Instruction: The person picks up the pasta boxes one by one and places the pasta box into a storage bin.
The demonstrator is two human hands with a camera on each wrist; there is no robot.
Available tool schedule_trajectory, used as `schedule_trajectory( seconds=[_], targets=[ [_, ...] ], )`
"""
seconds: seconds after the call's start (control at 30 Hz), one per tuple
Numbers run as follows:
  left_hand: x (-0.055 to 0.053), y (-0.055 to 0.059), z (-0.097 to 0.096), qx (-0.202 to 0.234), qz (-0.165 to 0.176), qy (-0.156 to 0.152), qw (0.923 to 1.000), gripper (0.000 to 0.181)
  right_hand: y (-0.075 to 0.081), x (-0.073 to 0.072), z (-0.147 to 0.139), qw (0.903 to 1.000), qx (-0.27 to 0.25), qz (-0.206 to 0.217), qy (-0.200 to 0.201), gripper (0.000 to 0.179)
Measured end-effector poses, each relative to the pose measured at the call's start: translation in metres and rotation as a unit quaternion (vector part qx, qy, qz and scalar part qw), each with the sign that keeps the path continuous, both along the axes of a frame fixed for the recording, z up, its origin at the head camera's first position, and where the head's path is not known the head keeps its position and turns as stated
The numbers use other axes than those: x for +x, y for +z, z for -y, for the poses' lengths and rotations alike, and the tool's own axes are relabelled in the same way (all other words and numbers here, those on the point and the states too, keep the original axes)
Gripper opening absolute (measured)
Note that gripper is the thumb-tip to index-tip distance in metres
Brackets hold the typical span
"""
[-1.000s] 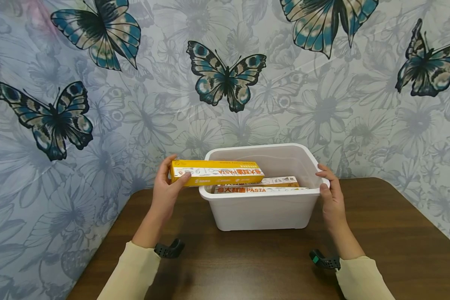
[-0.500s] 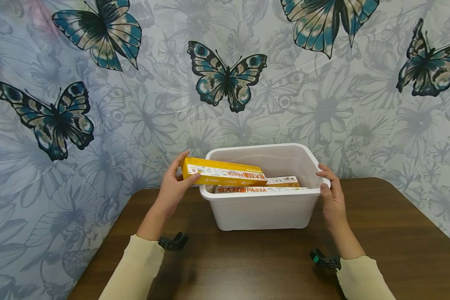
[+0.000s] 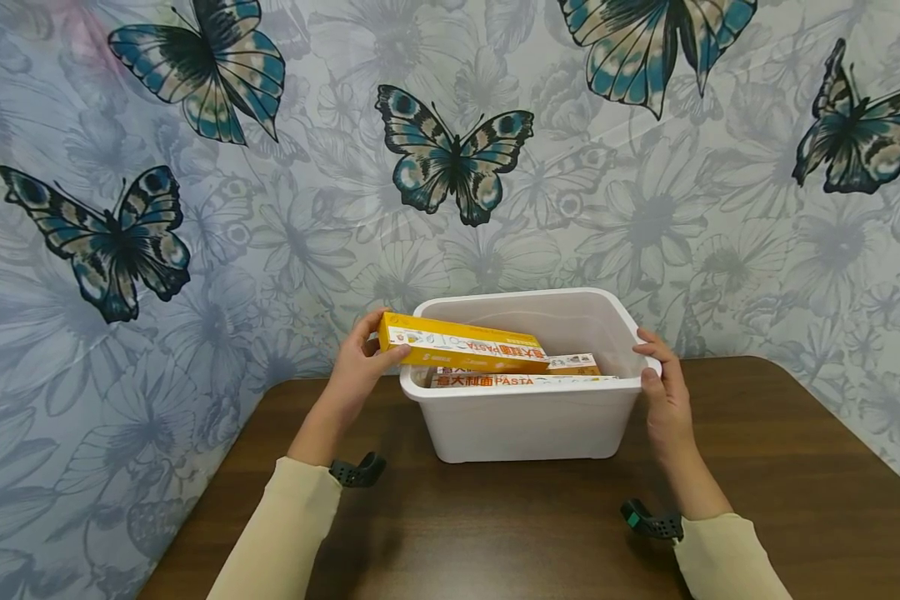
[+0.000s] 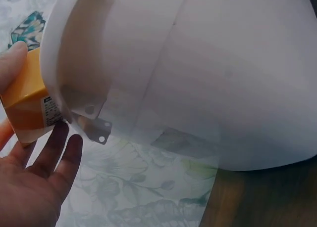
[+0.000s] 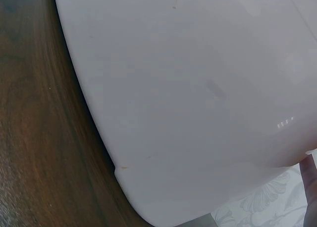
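Observation:
My left hand (image 3: 361, 363) grips the left end of a yellow pasta box (image 3: 461, 343), thumb on the near side. The box slants down to the right, its far end inside a white plastic bin (image 3: 525, 425). In the left wrist view the box's orange end (image 4: 32, 108) shows between thumb and fingers, beside the bin's wall. Two more pasta boxes lie in the bin, a near one (image 3: 521, 381) and one behind it (image 3: 573, 363), partly covered. My right hand (image 3: 667, 400) holds the bin's right rim, thumb in front; the right wrist view mostly shows the bin's wall (image 5: 188, 98).
The bin stands on a dark brown wooden table (image 3: 525, 533), near its back edge. Directly behind is a wall covering (image 3: 645, 208) with butterflies and flowers. Each wrist wears a black band (image 3: 357, 471).
My left hand has moved right with the pasta box, bringing it further over the bin and tilting its right end down. The right hand and the bin have stayed in place.

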State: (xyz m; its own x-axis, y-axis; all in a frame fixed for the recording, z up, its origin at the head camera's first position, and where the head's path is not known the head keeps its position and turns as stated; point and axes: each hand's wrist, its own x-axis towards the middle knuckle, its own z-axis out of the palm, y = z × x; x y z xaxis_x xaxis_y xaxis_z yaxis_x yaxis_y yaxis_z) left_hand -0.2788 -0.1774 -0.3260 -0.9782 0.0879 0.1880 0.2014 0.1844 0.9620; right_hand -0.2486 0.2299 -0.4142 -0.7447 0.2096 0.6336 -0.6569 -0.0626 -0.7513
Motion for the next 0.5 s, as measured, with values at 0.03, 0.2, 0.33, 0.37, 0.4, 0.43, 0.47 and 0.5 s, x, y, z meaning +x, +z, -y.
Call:
schedule_trajectory(
  seconds=[0.03, 0.2, 0.33, 0.37, 0.4, 0.43, 0.47, 0.5],
  targets=[
    [-0.001, 0.000, 0.000, 0.004, 0.002, 0.003, 1.0000, 0.070, 0.000, 0.000, 0.000, 1.0000, 0.000, 0.001, 0.000, 0.032],
    [-0.006, -0.002, -0.001, 0.008, 0.005, 0.012, 0.9999, 0.070, 0.000, 0.000, 0.001, 1.0000, -0.002, -0.001, 0.005, 0.032],
    [-0.011, -0.004, -0.004, 0.001, 0.007, 0.006, 1.0000, 0.071, 0.001, 0.001, 0.001, 1.0000, -0.005, 0.001, 0.005, 0.032],
    [-0.012, -0.004, -0.005, 0.002, 0.008, 0.004, 1.0000, 0.070, 0.001, 0.001, 0.001, 1.0000, -0.004, 0.002, 0.004, 0.032],
    [-0.013, -0.005, -0.006, 0.001, 0.009, 0.002, 1.0000, 0.070, 0.001, 0.001, 0.001, 1.0000, -0.005, 0.002, 0.004, 0.032],
    [-0.014, -0.006, -0.008, 0.002, 0.011, 0.001, 0.9999, 0.070, 0.001, 0.001, 0.001, 1.0000, -0.005, 0.002, 0.004, 0.032],
    [-0.015, -0.006, -0.009, 0.000, 0.011, 0.001, 0.9999, 0.070, 0.001, 0.002, 0.001, 1.0000, -0.005, 0.002, 0.004, 0.032],
    [-0.016, -0.007, -0.010, -0.001, 0.013, 0.002, 0.9999, 0.069, 0.001, 0.002, 0.001, 1.0000, -0.004, 0.002, 0.004, 0.032]
  ],
)
